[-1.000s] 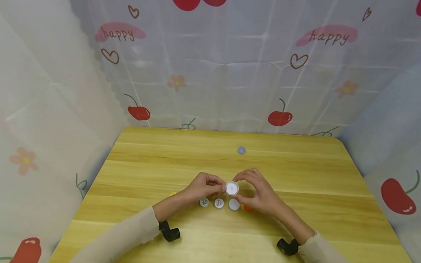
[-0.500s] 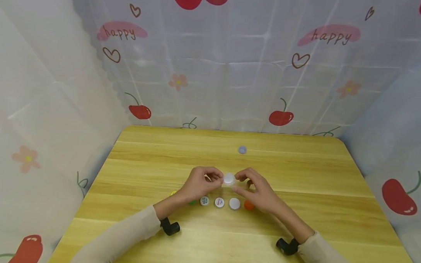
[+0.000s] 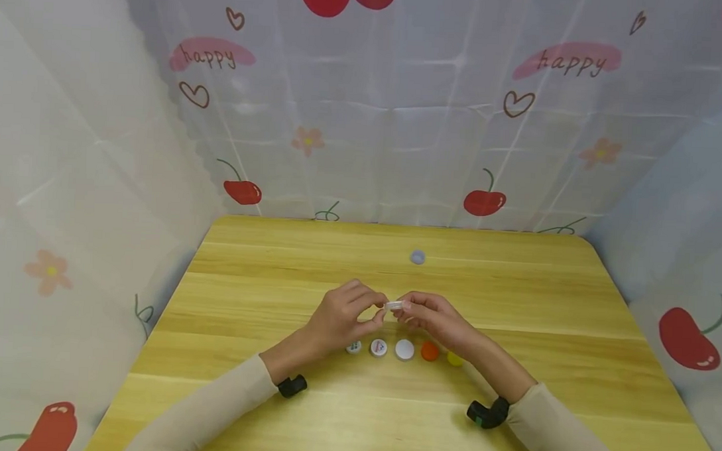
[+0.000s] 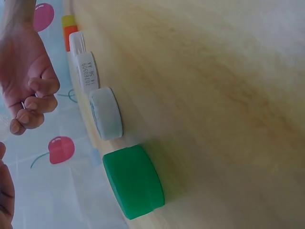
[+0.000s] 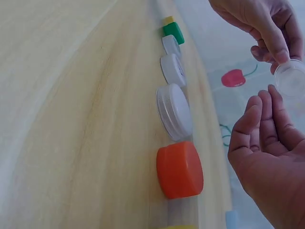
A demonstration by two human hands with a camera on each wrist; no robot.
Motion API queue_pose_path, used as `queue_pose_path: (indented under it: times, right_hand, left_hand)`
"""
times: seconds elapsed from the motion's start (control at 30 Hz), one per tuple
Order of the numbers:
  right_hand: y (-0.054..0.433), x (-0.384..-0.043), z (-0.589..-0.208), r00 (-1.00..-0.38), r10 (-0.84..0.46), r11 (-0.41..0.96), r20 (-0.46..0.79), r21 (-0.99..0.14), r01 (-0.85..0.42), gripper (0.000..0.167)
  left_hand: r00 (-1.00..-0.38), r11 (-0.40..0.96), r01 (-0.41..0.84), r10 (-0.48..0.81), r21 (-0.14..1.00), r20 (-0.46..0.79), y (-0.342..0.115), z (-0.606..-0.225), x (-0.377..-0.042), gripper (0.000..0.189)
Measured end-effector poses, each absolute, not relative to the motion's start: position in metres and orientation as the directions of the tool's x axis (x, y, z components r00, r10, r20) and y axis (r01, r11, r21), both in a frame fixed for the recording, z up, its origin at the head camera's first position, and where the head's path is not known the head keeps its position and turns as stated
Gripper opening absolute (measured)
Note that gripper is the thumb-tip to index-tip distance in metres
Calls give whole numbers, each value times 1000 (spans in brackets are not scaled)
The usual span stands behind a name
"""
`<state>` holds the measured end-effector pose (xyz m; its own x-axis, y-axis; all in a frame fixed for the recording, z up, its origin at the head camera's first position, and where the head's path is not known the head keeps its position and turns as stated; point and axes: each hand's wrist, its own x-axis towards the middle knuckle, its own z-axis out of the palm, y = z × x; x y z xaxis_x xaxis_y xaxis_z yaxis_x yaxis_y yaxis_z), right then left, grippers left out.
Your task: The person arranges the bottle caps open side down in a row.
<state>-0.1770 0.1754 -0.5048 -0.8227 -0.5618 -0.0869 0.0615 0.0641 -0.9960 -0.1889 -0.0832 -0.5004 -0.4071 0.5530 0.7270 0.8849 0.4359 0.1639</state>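
My left hand (image 3: pixel 347 312) and right hand (image 3: pixel 438 319) meet above the table. Between them is a small clear round plastic cap (image 3: pixel 395 306), seen edge-on in the head view. Left thumb and forefinger pinch one side of the cap; my right thumb and fingers hold the other. In the right wrist view the clear cap (image 5: pixel 289 78) shows its round face. Below the hands lies a row of bottle caps: a printed white cap (image 3: pixel 378 347), a plain white cap (image 3: pixel 404 350), an orange cap (image 3: pixel 430 351) and a yellow cap (image 3: pixel 454 359). A green cap (image 4: pixel 133 182) stands at the row's left part, hidden in the head view.
A pale translucent cap (image 3: pixel 417 257) lies alone farther back on the wooden table (image 3: pixel 276 262). Another white cap (image 3: pixel 353 347) is partly covered by the left hand. Beyond the green cap, a second yellow cap (image 5: pixel 169 20) shows. Cherry-printed curtains surround the table.
The clear cap has turned from face-up to edge-on. My right fingers, apart from it half a second ago, now hold its right side. The right hand has uncovered the yellow cap.
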Motion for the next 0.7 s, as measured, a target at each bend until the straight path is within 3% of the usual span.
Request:
queue_pose_path:
  times: [0.1,0.2,0.37,0.5,0.6,0.7]
  right_hand:
    - [175,-177,-506,-820,-566,50,-86,-996,70,37]
    - [176,-176,-507,-840,-537,66,-81,-996,54,36]
    - [178,-172,-509,-894,-442,156,80,-974,-165,20]
    - [178,-169,-512,-873,-406,210,270,-902,-377,22]
    - [179,-167,-514,-855,-391,233,340,-862,-450,29]
    - [180,-164,-516,-850,-383,255,363,-842,-475,32]
  left_hand:
    - [-398,440,886,561,146,726,-83,-501,-188,16]
    - [-437,445,876,565,187,700,-83,-502,-187,17]
    - [-652,416,757,535,504,537,-83,-504,-183,25]
    - [-789,335,552,508,764,347,-81,-506,-181,27]
    - [-807,287,480,515,829,288,-80,-508,-180,26]
    - [-794,273,492,531,826,297,-79,-510,-179,26]
